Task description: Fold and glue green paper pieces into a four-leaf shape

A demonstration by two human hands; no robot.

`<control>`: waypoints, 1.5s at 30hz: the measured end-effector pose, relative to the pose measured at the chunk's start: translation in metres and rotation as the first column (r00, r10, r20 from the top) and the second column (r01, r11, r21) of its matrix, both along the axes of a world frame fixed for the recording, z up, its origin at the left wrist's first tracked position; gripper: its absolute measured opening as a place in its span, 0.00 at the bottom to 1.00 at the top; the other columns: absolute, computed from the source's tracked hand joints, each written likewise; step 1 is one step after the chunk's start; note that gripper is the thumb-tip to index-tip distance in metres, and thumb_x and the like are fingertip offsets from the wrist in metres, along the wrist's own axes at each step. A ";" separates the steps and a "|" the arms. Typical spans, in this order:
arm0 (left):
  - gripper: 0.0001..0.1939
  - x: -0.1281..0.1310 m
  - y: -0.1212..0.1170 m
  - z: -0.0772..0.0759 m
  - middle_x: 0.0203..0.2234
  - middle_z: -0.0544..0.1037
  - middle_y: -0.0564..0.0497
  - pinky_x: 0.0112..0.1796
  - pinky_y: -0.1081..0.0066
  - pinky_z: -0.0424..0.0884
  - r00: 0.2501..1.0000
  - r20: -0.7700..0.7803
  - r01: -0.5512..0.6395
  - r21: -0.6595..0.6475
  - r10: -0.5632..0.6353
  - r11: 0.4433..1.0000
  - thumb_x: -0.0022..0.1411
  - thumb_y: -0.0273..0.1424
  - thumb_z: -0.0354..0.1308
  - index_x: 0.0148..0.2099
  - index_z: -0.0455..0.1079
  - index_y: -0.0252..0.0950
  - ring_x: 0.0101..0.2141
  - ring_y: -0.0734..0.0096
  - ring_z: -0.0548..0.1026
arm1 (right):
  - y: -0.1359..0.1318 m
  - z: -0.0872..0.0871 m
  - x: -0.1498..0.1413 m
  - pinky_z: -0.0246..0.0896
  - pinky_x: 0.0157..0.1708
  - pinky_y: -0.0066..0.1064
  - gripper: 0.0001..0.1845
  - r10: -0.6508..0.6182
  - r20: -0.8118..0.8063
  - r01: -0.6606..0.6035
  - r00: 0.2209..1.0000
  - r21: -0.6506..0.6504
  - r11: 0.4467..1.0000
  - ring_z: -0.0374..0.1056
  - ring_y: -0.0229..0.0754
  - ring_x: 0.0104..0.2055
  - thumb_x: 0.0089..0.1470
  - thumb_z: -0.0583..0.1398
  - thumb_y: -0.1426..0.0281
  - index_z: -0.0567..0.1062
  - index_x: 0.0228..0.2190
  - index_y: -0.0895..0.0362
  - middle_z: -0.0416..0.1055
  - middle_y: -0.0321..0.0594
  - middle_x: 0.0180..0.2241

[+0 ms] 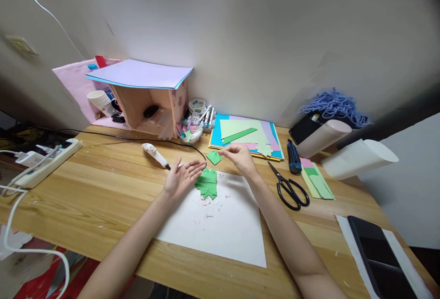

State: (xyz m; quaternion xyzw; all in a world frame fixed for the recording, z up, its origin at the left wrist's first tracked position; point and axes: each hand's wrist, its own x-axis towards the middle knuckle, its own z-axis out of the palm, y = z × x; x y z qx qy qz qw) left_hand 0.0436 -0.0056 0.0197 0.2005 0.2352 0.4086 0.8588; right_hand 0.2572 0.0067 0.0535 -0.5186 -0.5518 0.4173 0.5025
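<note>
My left hand [182, 177] is held palm up with its fingers stretched out, beside a larger folded green paper piece [207, 182]. That piece has pointed lower edges and lies on the upper part of a white sheet [220, 232] marked with small coloured strokes. Thumb and fingers of my right hand [238, 158] are pinched together at the right corner of a smaller folded green paper piece [214, 158]. Whether this small piece is lifted off the table I cannot tell.
A glue gun [155, 154] lies left of my hands, its cord running behind. Coloured paper [215, 136] is stacked at the back. Black-handled scissors [290, 189], a utility knife [294, 157] and paper strips [316, 181] lie right. A box [180, 106] and power strip [51, 164] stand left.
</note>
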 end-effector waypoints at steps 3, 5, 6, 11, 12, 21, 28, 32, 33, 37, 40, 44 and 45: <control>0.27 0.002 -0.001 -0.004 0.45 0.73 0.37 0.52 0.65 0.59 0.995 -0.084 0.052 0.020 -0.050 0.998 0.62 0.44 0.41 0.43 0.70 0.24 0.47 0.60 0.69 | -0.002 -0.003 -0.007 0.61 0.30 0.30 0.10 0.099 0.007 -0.099 0.995 0.061 0.993 0.67 0.39 0.29 0.43 0.62 0.64 0.77 0.23 0.58 0.73 0.41 0.26; 0.27 0.005 -0.003 -0.006 0.45 0.73 0.37 0.51 0.66 0.60 0.988 -0.134 0.084 0.050 -0.076 0.995 0.63 0.43 0.41 0.44 0.70 0.24 0.46 0.61 0.71 | -0.005 -0.005 -0.014 0.60 0.29 0.29 0.08 0.159 0.054 -0.164 0.986 0.107 0.981 0.66 0.39 0.29 0.43 0.63 0.65 0.76 0.22 0.58 0.73 0.40 0.25; 0.27 0.006 -0.004 -0.007 0.44 0.73 0.38 0.50 0.66 0.61 0.985 -0.153 0.094 0.069 -0.083 0.993 0.63 0.43 0.41 0.44 0.71 0.25 0.45 0.62 0.71 | -0.006 -0.007 -0.018 0.60 0.28 0.29 0.08 0.179 0.089 -0.189 0.980 0.120 0.975 0.66 0.38 0.27 0.42 0.63 0.66 0.75 0.21 0.58 0.72 0.39 0.24; 0.23 0.011 -0.009 -0.011 0.39 0.76 0.41 0.47 0.67 0.63 0.974 -0.206 0.127 0.143 -0.096 0.982 0.62 0.41 0.45 0.43 0.72 0.27 0.41 0.64 0.73 | -0.013 -0.014 -0.032 0.59 0.27 0.28 0.11 0.203 0.227 -0.244 0.952 0.167 0.955 0.64 0.36 0.26 0.38 0.66 0.67 0.70 0.16 0.58 0.69 0.36 0.21; 0.23 0.011 -0.009 -0.011 0.39 0.76 0.41 0.46 0.68 0.64 0.973 -0.209 0.129 0.144 -0.097 0.981 0.62 0.41 0.45 0.43 0.72 0.27 0.40 0.65 0.73 | -0.013 -0.015 -0.032 0.59 0.29 0.29 0.11 0.210 0.239 -0.258 0.948 0.189 0.948 0.65 0.37 0.27 0.39 0.65 0.67 0.70 0.16 0.58 0.69 0.37 0.23; 0.20 0.004 0.001 -0.011 0.32 0.77 0.41 0.37 0.72 0.67 0.938 -0.327 -0.100 0.061 0.114 0.993 0.62 0.38 0.46 0.34 0.72 0.27 0.32 0.69 0.75 | 0.029 0.006 -0.040 0.60 0.40 0.32 0.06 0.220 0.345 -0.327 0.913 0.291 0.899 0.67 0.40 0.39 0.42 0.64 0.67 0.75 0.20 0.56 0.72 0.40 0.35; 0.13 0.001 0.006 -0.022 0.26 0.76 0.46 0.32 0.74 0.67 0.898 -0.371 -0.206 0.117 0.235 0.972 0.59 0.36 0.49 0.33 0.67 0.31 0.28 0.72 0.74 | 0.121 0.029 -0.069 0.54 0.44 0.40 0.10 -0.268 0.660 -0.085 0.702 0.451 0.889 0.64 0.45 0.42 0.47 0.61 0.64 0.75 0.22 0.57 0.68 0.44 0.39; 0.15 0.002 0.006 -0.027 0.26 0.75 0.47 0.31 0.74 0.66 0.860 -0.454 -0.132 0.240 0.232 0.962 0.54 0.40 0.53 0.33 0.67 0.32 0.27 0.72 0.73 | 0.142 0.030 -0.074 0.49 0.48 0.42 0.09 -0.098 0.898 -0.385 0.429 0.280 0.879 0.58 0.51 0.50 0.43 0.63 0.71 0.78 0.32 0.52 0.59 0.41 0.54; 0.15 0.002 0.006 -0.027 0.26 0.75 0.47 0.31 0.74 0.66 0.852 -0.471 -0.114 0.262 0.230 0.958 0.53 0.41 0.55 0.33 0.67 0.32 0.27 0.72 0.73 | 0.143 0.030 -0.074 0.49 0.48 0.42 0.10 -0.077 0.912 -0.418 0.402 0.258 0.871 0.58 0.51 0.50 0.43 0.64 0.70 0.78 0.33 0.51 0.59 0.40 0.55; 0.14 0.003 0.006 -0.027 0.26 0.75 0.48 0.28 0.74 0.63 0.809 -0.552 -0.005 0.341 0.204 0.940 0.45 0.36 0.63 0.32 0.70 0.31 0.27 0.72 0.71 | 0.136 0.033 -0.066 0.47 0.48 0.42 0.07 -0.099 0.926 -0.415 0.364 0.256 0.873 0.58 0.50 0.47 0.48 0.61 0.66 0.78 0.28 0.54 0.65 0.43 0.48; 0.14 0.004 0.003 -0.025 0.27 0.75 0.49 0.29 0.74 0.63 0.778 -0.595 0.066 0.393 0.199 0.917 0.42 0.33 0.65 0.33 0.71 0.32 0.28 0.71 0.71 | 0.129 0.034 -0.056 0.50 0.46 0.40 0.12 -0.138 0.911 -0.389 0.390 0.298 0.872 0.56 0.49 0.48 0.45 0.63 0.70 0.75 0.36 0.55 0.61 0.44 0.51; 0.13 0.005 0.000 -0.025 0.29 0.75 0.48 0.32 0.73 0.64 0.711 -0.651 0.130 0.494 0.266 0.860 0.45 0.33 0.63 0.34 0.71 0.33 0.31 0.70 0.71 | 0.124 0.035 -0.045 0.52 0.43 0.38 0.08 -0.127 0.891 -0.386 0.435 0.312 0.868 0.56 0.48 0.44 0.46 0.62 0.65 0.76 0.30 0.55 0.66 0.44 0.42; 0.13 0.005 0.000 -0.026 0.29 0.75 0.48 0.32 0.72 0.64 0.692 -0.665 0.146 0.510 0.281 0.848 0.46 0.34 0.62 0.34 0.71 0.33 0.31 0.70 0.71 | 0.124 0.035 -0.044 0.52 0.42 0.38 0.10 -0.127 0.889 -0.373 0.439 0.309 0.875 0.57 0.48 0.43 0.48 0.61 0.63 0.76 0.26 0.56 0.67 0.44 0.39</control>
